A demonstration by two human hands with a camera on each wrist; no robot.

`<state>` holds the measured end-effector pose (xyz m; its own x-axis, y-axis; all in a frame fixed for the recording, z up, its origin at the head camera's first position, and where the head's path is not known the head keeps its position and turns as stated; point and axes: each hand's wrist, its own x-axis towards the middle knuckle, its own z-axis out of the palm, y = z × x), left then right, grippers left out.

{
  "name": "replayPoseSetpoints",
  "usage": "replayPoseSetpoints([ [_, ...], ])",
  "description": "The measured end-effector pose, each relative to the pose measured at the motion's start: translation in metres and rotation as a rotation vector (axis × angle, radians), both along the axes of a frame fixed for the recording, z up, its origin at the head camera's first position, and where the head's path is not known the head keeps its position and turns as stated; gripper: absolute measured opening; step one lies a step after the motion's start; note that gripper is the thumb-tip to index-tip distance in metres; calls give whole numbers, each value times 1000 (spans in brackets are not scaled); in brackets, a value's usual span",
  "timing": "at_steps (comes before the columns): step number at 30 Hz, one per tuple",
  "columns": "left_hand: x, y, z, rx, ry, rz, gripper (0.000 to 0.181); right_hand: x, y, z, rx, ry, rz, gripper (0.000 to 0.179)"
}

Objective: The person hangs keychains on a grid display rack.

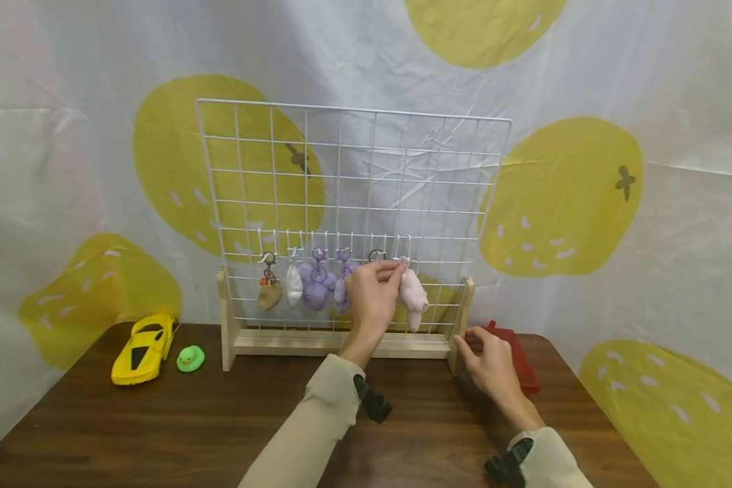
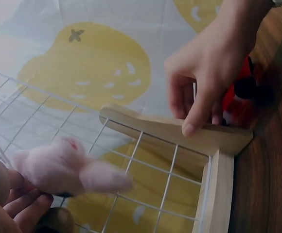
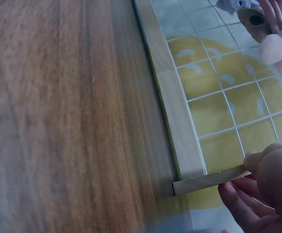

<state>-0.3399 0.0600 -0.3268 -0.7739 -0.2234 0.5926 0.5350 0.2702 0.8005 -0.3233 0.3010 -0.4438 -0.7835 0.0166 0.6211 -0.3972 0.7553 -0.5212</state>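
Observation:
My left hand [image 1: 371,298] pinches the top of a pink plush keychain [image 1: 413,295] in front of the white wire grid rack [image 1: 339,175]. Its body dangles below my fingertips, close to the rightmost hooks; whether its ring sits on a hook is hidden. My right hand [image 1: 494,366] holds the wooden right-hand support [image 3: 209,180] of the rack between thumb and fingers. Left of the pink plush hang a brown plush keychain [image 1: 269,296], a white one [image 1: 294,283] and two purple ones [image 1: 317,288]. Another keychain's dark ring shows behind my left hand.
A yellow toy car [image 1: 143,350] and a green rubber duck [image 1: 190,358] stand at the left of the brown wooden table [image 1: 219,427]. Behind my right hand lies a red object [image 1: 524,366], partly hidden. A lemon-patterned curtain [image 1: 561,271] hangs behind the rack.

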Motion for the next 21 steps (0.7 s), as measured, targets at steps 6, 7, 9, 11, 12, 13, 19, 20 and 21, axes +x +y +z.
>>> replayPoseSetpoints([
  [6,3,-7,-4,-19,69,-39,13,-2,0,1,-2,-14,-2,13],
  [7,5,-9,-5,-27,85,-41,14,-2,0,1,0,-15,-3,13],
  [9,8,-13,-8,-41,118,-37,15,-2,0,1,-2,-17,-2,13],
  [11,13,-19,-11,-52,161,-23,14,-2,-1,0,-2,-15,1,13],
  [12,16,-21,-12,-59,179,-15,14,-2,-1,0,-3,-16,1,13],
  [13,19,-24,-14,-61,199,-13,14,-2,-2,0,-4,-16,1,13],
  [19,36,-47,-28,-150,290,-28,11,-3,-1,0,-4,-20,1,14],
  [20,39,-52,-30,-178,298,-28,11,-3,-1,1,-5,-19,1,14],
  [21,42,-58,-33,-209,304,-25,10,-3,0,1,-5,-17,0,14],
])
